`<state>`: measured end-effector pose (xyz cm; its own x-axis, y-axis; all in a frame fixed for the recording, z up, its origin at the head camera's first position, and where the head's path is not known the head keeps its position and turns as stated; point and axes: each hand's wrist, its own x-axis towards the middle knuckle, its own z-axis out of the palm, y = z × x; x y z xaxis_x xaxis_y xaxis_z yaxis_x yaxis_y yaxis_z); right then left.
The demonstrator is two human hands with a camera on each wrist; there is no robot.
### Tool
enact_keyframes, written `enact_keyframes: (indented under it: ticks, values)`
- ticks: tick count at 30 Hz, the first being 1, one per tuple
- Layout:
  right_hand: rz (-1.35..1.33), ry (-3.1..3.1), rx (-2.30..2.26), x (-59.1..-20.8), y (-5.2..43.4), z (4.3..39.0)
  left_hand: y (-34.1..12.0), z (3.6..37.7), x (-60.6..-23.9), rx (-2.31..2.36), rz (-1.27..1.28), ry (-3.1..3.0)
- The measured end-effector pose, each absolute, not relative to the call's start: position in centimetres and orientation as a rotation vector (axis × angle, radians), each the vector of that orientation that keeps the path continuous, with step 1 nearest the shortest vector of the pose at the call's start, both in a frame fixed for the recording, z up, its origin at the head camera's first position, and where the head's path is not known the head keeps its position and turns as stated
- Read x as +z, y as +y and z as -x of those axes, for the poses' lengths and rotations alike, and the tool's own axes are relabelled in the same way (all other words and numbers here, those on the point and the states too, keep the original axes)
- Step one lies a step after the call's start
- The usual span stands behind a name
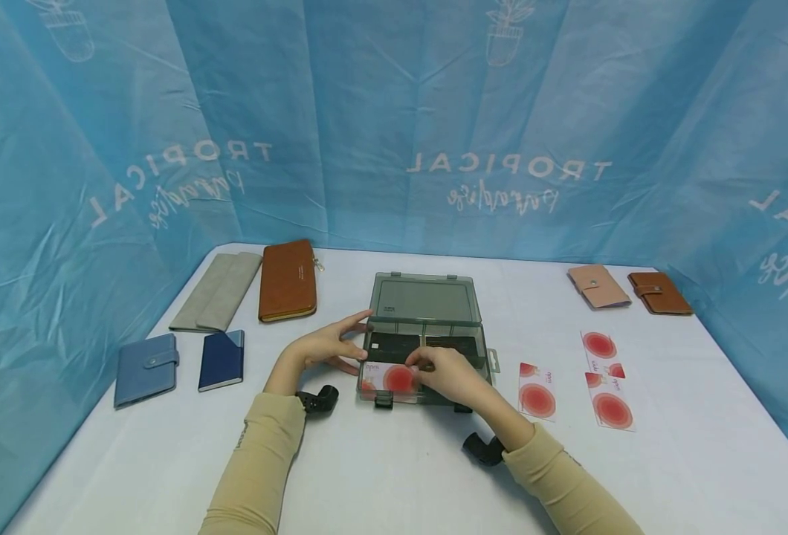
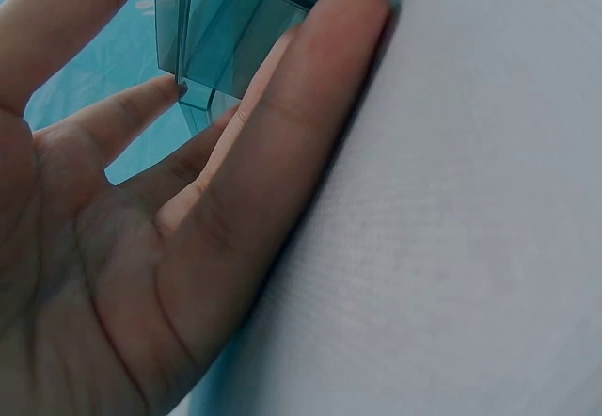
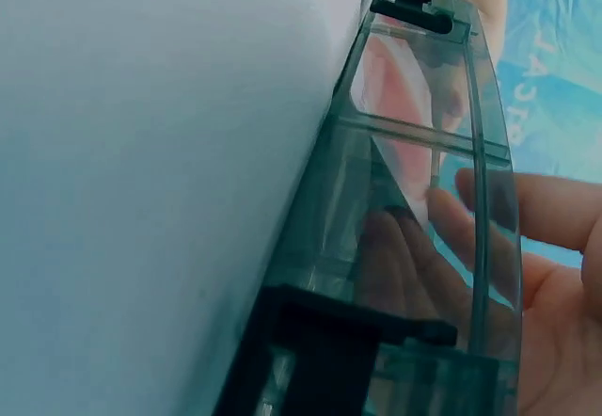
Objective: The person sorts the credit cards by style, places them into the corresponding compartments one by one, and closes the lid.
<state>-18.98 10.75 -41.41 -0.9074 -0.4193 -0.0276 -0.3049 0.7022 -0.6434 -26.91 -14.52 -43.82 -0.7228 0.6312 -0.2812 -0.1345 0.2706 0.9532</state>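
In the head view, a translucent grey-green plastic case [image 1: 426, 296] lies on the white table with its lid folded back. Dark cards [image 1: 394, 346] fill its two back compartments. A red-and-white card [image 1: 378, 376] lies over the front left compartment, tilted within the case in the right wrist view. My right hand [image 1: 449, 373] pinches the card's right edge between thumb and fingertips. My left hand [image 1: 325, 345] steadies the case from the left, its fingers [image 2: 254, 167] spread along the side wall and the thumb at the rim.
Three more red-and-white cards [image 1: 537, 401] lie right of the case. A pink wallet [image 1: 598, 287] and a brown wallet [image 1: 659, 293] sit at the back right. On the left are a grey wallet [image 1: 216, 291], a brown zip wallet [image 1: 288, 281], a blue wallet [image 1: 145, 369] and a navy cardholder [image 1: 221, 360].
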Motion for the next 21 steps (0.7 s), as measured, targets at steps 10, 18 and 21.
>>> enact_keyframes:
  ticks: [10,18,21]
  values:
    - [0.562,2.695,-0.77,-41.4,10.7,19.0,-14.5,26.9,-43.8,1.511,-0.437,1.901]
    - [0.601,2.615,-0.87,-40.9,11.8,19.2,-14.4,26.9,-43.8,1.508,-0.43,1.908]
    - [0.607,2.631,-0.948,-40.1,13.4,18.9,-14.4,26.9,-43.8,1.512,-0.428,1.901]
